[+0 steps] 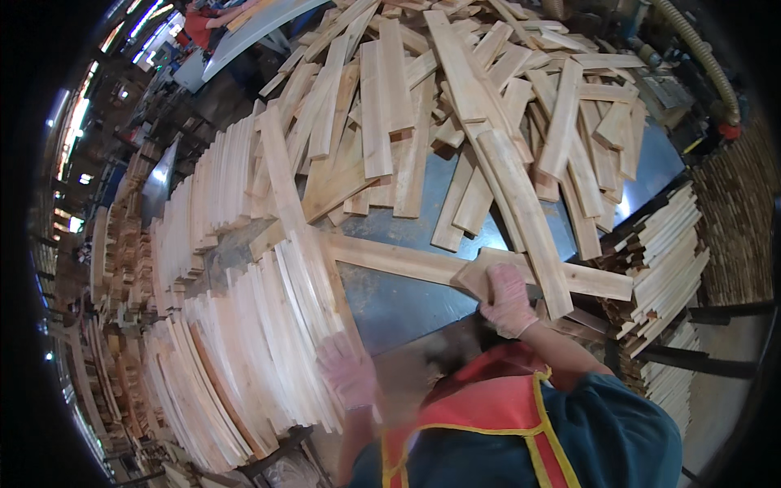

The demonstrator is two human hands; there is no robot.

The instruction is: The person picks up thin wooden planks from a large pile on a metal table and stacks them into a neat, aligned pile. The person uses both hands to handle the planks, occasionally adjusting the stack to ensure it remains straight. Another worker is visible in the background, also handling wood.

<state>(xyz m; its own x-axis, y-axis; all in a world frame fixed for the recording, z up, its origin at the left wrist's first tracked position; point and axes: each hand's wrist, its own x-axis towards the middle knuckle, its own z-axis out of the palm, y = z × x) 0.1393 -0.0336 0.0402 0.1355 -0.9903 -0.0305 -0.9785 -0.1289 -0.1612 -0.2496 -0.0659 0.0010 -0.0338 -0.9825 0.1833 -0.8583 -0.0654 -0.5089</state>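
Observation:
My right hand (508, 301), in a thin pale glove, is closed on the end of a short wooden board (482, 267) at the near edge of the blue metal table (390, 305). That board lies over a long board (394, 256) running crosswise. A slanting plank (525, 220) passes just right of my fingers. My left hand (348, 370), gloved too, rests with its fingers laid flat against the near end of a row of upright boards (272, 342). Beside it a long plank (297, 211) leans along the row's right end.
A large jumbled heap of boards (480, 73) covers the table's far part. More boards stand in a second row (220, 179) at left, and a stack (667, 260) rises at right. A ribbed hose (700, 57) hangs far right. Another person (203, 24) works far left.

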